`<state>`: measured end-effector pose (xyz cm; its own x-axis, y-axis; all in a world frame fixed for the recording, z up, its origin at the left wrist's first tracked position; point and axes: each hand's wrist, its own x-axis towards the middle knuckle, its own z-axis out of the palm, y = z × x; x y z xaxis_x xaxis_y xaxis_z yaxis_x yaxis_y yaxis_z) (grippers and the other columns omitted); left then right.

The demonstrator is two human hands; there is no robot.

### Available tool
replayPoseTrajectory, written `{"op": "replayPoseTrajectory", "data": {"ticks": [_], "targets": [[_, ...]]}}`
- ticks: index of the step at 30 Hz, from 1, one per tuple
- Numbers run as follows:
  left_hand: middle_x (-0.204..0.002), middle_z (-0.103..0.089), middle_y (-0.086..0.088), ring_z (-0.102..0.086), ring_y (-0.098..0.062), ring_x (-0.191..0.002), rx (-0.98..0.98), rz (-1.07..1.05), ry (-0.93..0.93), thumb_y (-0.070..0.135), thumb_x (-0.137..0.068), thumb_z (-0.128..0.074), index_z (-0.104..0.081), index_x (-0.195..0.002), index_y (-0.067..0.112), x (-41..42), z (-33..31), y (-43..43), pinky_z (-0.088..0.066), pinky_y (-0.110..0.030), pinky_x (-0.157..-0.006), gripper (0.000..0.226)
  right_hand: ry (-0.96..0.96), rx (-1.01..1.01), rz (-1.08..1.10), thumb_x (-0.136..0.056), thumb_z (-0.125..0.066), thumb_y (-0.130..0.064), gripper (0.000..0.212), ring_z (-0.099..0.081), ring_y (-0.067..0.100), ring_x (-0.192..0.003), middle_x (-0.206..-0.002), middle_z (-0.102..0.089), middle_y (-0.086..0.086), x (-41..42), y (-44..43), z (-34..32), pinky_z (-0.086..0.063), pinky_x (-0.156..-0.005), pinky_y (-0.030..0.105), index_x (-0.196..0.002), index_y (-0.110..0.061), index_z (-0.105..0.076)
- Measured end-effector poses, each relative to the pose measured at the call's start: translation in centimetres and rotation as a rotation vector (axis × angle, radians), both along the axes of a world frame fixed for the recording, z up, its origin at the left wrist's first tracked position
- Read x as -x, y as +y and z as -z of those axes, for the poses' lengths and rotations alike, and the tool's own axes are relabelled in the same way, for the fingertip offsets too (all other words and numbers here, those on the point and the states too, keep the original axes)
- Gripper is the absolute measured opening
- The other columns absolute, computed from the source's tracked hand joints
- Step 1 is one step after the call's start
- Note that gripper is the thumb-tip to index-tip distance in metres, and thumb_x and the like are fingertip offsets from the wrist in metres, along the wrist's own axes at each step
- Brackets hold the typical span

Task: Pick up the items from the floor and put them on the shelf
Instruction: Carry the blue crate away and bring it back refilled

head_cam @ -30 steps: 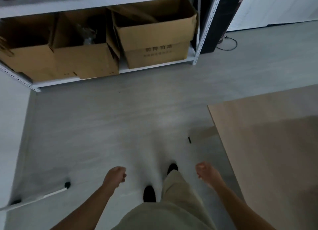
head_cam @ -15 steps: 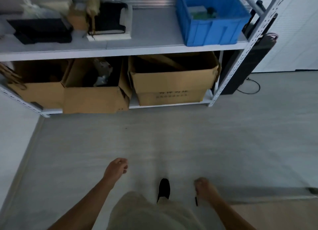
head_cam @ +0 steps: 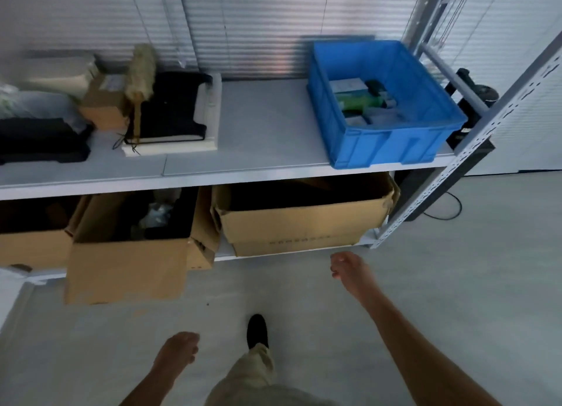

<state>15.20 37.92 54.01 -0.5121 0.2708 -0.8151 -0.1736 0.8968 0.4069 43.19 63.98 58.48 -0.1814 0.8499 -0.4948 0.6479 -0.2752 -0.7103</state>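
one shelf, one blue crate, one shoe

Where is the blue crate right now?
In the head view, the blue crate sits at the right end of the upper shelf, beside the metal upright.

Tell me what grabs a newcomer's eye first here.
The bright blue crate at the right end of the upper shelf stands out first, with small packages inside. Below it, open cardboard boxes fill the lower level. The left hand and right hand hang empty over the grey floor.
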Motion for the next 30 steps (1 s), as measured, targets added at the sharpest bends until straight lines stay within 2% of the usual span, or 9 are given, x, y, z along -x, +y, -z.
{"op": "replayPoseTrajectory", "data": {"ticks": [3,6,8,11,14,18,22,27,30], "targets": [[-0.088,-0.066,-0.011,-0.062,-0.027,-0.078,-0.119,0.179,0.04,0.026,-0.097,-0.057,-0.065,-0.101,0.004,3.0,-0.7,10.5,-0.045,-0.036,-0.068,0.024,0.053,-0.076,0.104,-0.087,-0.058,-0.021,0.016,-0.072,0.026,-0.079,-0.074,-0.073,0.0,0.8,6.6,-1.9,-0.057,-0.08,0.042,-0.083,-0.029,-0.071],[-0.098,-0.067,-0.018,-0.065,-0.031,-0.088,-0.272,0.311,0.028,0.032,-0.089,-0.062,-0.065,-0.109,0.001,4.2,-2.1,22.6,-0.045,-0.035,-0.074,0.037,0.149,-0.074,0.27,-0.094,-0.058,-0.015,0.016,-0.067,0.021,-0.07,-0.076,-0.072,0.004,1.2,12.9,-5.4,-0.053,-0.067,0.033,-0.099,-0.012,-0.073],[-0.089,-0.069,-0.013,-0.065,-0.032,-0.084,-0.408,0.403,0.049,0.048,-0.074,-0.061,-0.067,-0.1,0.009,3.3,-4.9,30.9,-0.049,-0.037,-0.076,0.048,0.19,-0.031,0.364,-0.095,-0.056,-0.018,0.019,-0.065,0.019,-0.068,-0.079,-0.07,0.005,1.0,16.9,-7.3,-0.044,-0.06,0.026,-0.104,-0.009,-0.07],[-0.094,-0.073,-0.009,-0.069,-0.03,-0.092,-0.54,0.526,0.152,0.052,-0.076,-0.052,-0.069,-0.089,0.016,-0.4,-10.7,42.4,-0.052,-0.041,-0.085,0.041,0.268,0.071,0.507,-0.097,-0.054,-0.027,0.019,-0.064,0.018,-0.071,-0.086,-0.067,0.007,0.4,22.7,-9.9,-0.047,-0.068,0.03,-0.101,-0.011,-0.062],[-0.116,-0.067,-0.024,-0.064,-0.038,-0.109,-0.617,0.487,0.126,0.053,-0.089,-0.055,-0.066,-0.109,0.007,-4.8,-15.5,51.2,-0.051,-0.041,-0.086,0.051,0.408,0.207,0.672,-0.093,-0.058,-0.049,0.044,-0.063,0.027,-0.092,-0.1,-0.058,0.012,-0.1,27.6,-11.1,-0.051,-0.092,0.047,-0.113,-0.011,-0.051],[-0.134,-0.054,-0.011,-0.057,-0.03,-0.112,-0.513,0.299,-0.076,0.039,-0.087,-0.069,-0.044,-0.136,0.009,-9.0,-17.4,56.6,-0.05,-0.044,-0.092,0.062,0.497,0.323,0.786,-0.078,-0.066,-0.07,0.082,-0.054,0.041,-0.122,-0.136,-0.046,0.018,-0.3,32.4,-12.0,-0.048,-0.1,0.058,-0.137,-0.018,-0.044],[-0.127,-0.054,-0.014,-0.06,-0.032,-0.105,-0.437,0.362,0.131,0.014,-0.09,-0.058,-0.042,-0.131,0.01,-9.4,-15.9,57.4,-0.058,-0.048,-0.086,0.044,0.535,0.379,0.832,-0.082,-0.073,-0.051,0.053,-0.056,0.046,-0.118,-0.119,-0.05,0.017,0.7,34.5,-12.1,-0.05,-0.093,0.057,-0.113,-0.012,-0.053],[-0.131,-0.052,-0.013,-0.057,-0.032,-0.113,-0.461,0.35,0.081,0.008,-0.087,-0.058,-0.041,-0.133,0.013,-9.1,-15.3,58.1,-0.059,-0.044,-0.079,0.05,0.582,0.346,0.97,-0.08,-0.071,-0.016,0.037,-0.065,0.04,-0.096,-0.108,-0.062,0.017,1.2,35.5,-11.2,-0.057,-0.069,0.06,-0.115,-0.007,-0.061],[-0.132,-0.053,-0.013,-0.057,-0.031,-0.114,-0.459,0.334,0.043,0.006,-0.085,-0.061,-0.041,-0.134,0.013,-9.0,-15.0,58.1,-0.059,-0.042,-0.076,0.054,0.581,0.314,0.99,-0.08,-0.07,-0.01,0.035,-0.065,0.036,-0.095,-0.111,-0.064,0.018,1.1,35.4,-11.3,-0.059,-0.073,0.057,-0.114,-0.006,-0.061]]}}
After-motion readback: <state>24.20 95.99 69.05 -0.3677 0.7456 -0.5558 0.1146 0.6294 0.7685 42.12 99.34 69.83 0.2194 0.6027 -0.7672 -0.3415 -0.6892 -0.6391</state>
